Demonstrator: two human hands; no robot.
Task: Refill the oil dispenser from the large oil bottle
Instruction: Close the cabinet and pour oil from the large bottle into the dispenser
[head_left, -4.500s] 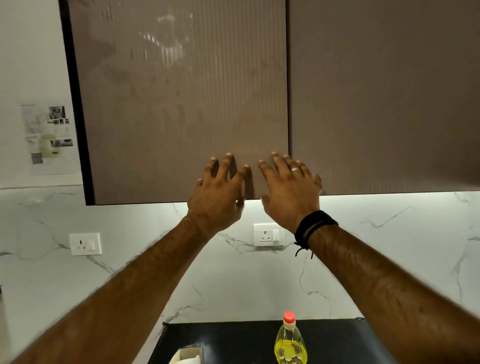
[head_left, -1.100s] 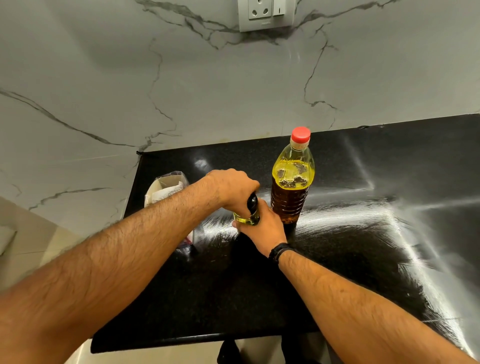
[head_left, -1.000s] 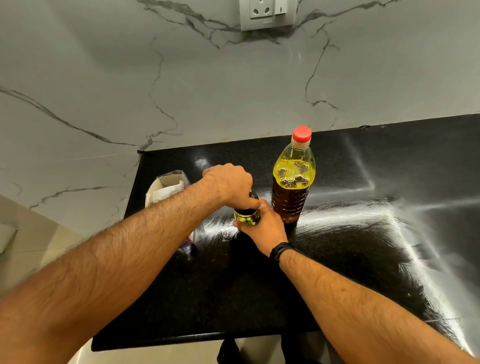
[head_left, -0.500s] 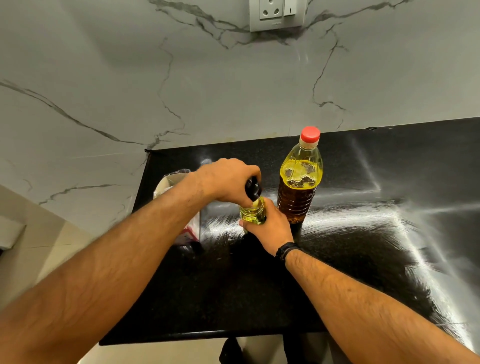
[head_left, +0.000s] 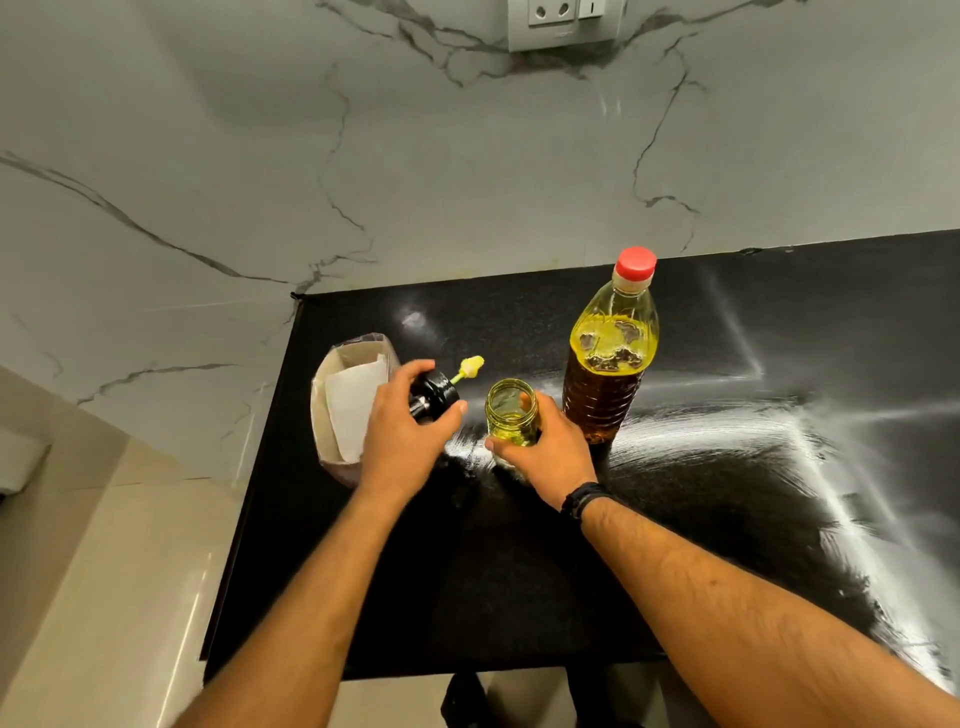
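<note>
Nearest, the right hand (head_left: 545, 449) grasps a small open glass oil dispenser jar (head_left: 511, 420) on the black counter (head_left: 519, 571). Left of it, the left hand (head_left: 402, 434) holds the black pump lid (head_left: 435, 396). Just beyond the right hand stands the tall red-capped plastic oil bottle (head_left: 610, 358).

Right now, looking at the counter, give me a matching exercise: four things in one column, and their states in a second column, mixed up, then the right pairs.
Things:
1. large oil bottle
2. oil dispenser jar
3. black dispenser lid
4. paper-lined bag

States:
A. lifted off, held in the left hand, a yellow brush tip sticking out from it
B. standing upright with its red cap on
C. open at the top, at the counter's left edge
D. mouth uncovered, gripped by the right hand

Pairs: 1-B, 2-D, 3-A, 4-C
</note>
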